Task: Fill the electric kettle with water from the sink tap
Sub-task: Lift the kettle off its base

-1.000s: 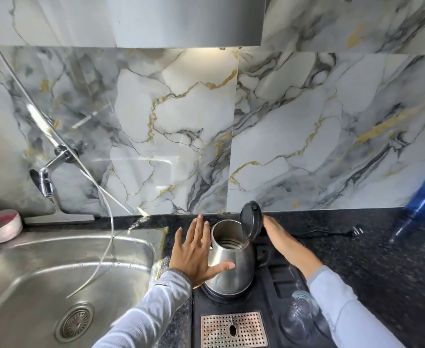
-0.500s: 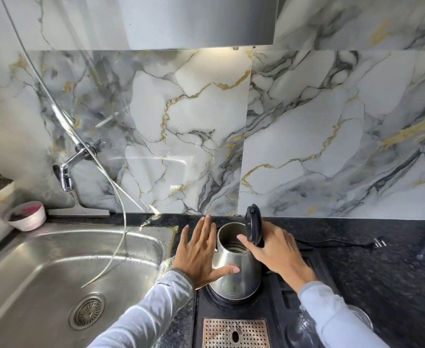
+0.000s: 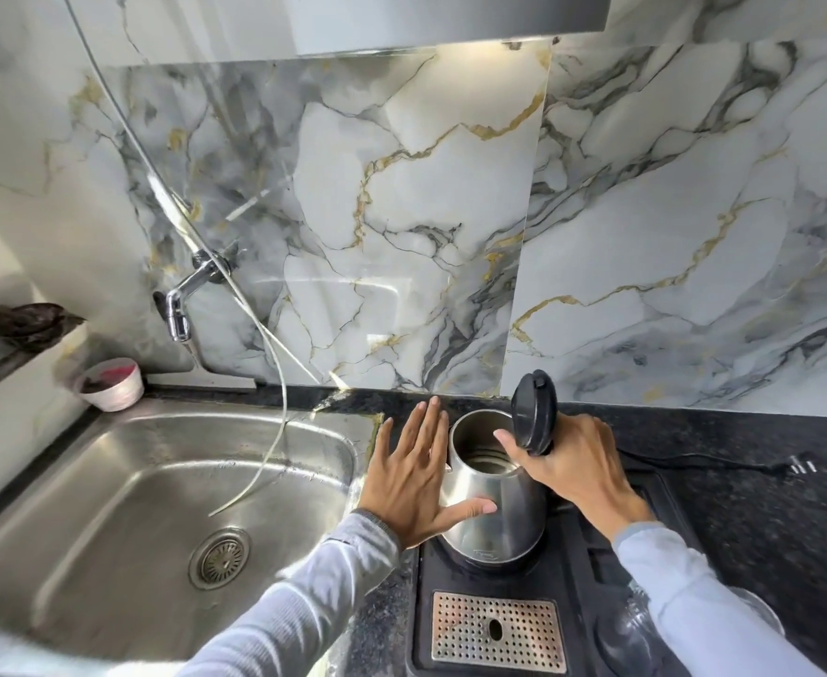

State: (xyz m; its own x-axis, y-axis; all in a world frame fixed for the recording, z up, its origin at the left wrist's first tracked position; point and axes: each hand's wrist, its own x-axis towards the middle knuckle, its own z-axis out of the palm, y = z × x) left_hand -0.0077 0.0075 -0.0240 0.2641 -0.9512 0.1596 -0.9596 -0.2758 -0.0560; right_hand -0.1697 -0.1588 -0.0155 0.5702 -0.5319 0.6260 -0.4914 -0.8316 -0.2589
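A steel electric kettle (image 3: 492, 522) stands on a black base tray (image 3: 597, 569) to the right of the sink, its black lid (image 3: 532, 412) flipped up. My left hand (image 3: 413, 476) lies flat against the kettle's left side, fingers spread, thumb across its front. My right hand (image 3: 572, 461) is wrapped around the kettle's handle behind the lid. The steel sink (image 3: 123, 520) is at the left, and the chrome tap (image 3: 181, 300) juts from the marble wall above its far side. No water runs from the tap.
A thin white hose (image 3: 274, 398) hangs down into the sink. A small pink-and-white bowl (image 3: 111, 383) sits at the sink's back left corner. A perforated drip grate (image 3: 497, 630) and a glass (image 3: 641, 627) lie on the tray. A black power cord (image 3: 743, 465) runs right.
My right hand came from behind the lid and closed on the kettle's handle. My left hand stayed against the kettle. The view has shifted left toward the sink.
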